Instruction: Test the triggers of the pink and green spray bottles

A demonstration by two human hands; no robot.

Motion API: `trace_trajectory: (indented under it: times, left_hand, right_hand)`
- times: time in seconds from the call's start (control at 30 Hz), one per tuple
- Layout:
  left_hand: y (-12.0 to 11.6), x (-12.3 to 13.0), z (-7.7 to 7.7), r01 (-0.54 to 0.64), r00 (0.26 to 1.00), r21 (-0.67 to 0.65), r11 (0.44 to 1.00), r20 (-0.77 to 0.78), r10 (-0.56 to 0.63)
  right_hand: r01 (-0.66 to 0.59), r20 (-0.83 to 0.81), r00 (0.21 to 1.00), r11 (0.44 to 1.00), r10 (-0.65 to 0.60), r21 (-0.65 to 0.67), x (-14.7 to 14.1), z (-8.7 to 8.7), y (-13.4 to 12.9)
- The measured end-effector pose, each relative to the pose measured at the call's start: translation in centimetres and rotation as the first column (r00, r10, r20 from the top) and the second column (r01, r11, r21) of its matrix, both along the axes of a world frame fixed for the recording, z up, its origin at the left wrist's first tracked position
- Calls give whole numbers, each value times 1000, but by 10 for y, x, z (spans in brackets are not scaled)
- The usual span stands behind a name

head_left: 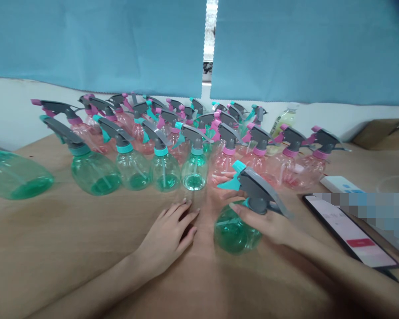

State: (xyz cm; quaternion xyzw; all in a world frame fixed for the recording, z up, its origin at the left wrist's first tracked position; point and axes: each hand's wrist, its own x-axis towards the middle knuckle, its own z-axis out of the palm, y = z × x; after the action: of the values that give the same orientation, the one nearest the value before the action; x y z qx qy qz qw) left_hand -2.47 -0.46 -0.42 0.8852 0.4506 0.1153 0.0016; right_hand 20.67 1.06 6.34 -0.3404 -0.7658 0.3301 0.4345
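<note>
My right hand [269,223] is wrapped round the neck of a green spray bottle [237,230] with a grey and turquoise trigger head. The bottle tilts a little, its nozzle facing left. On the table my left hand [169,230] rests palm down, fingers stretched out and holding nothing. Just beyond its fingertips stands a clear green spray bottle [194,173], the nearest one in a front row. To the right of that bottle, pink spray bottles [224,161] continue the row, partly hidden by my right hand and its bottle.
Several more pink and green spray bottles crowd behind the front row. A green bottle [20,175] stands apart at the far left. On the right lie a phone [346,228] and a white box [341,184]. A yellowish bottle [286,119] and a brown box [382,133] are further back.
</note>
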Motion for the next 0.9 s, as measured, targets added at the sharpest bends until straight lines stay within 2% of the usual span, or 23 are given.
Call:
trace_trajectory:
  times: [0.17, 0.37, 0.9]
  left_hand:
    - [0, 0, 0, 8, 1000, -2, 1000, 3, -8]
    - [0, 0, 0, 6, 1000, -7, 1000, -2, -6]
    - [1, 1, 2, 5, 1000, -15, 1000, -1, -5]
  right_hand:
    - [-9, 18, 1000, 1000, 9, -6, 0, 2, -1]
    - [50, 45, 998, 999, -51, 22, 1, 1, 0]
    - [11, -15, 1000, 1000, -11, -1, 0, 2, 0]
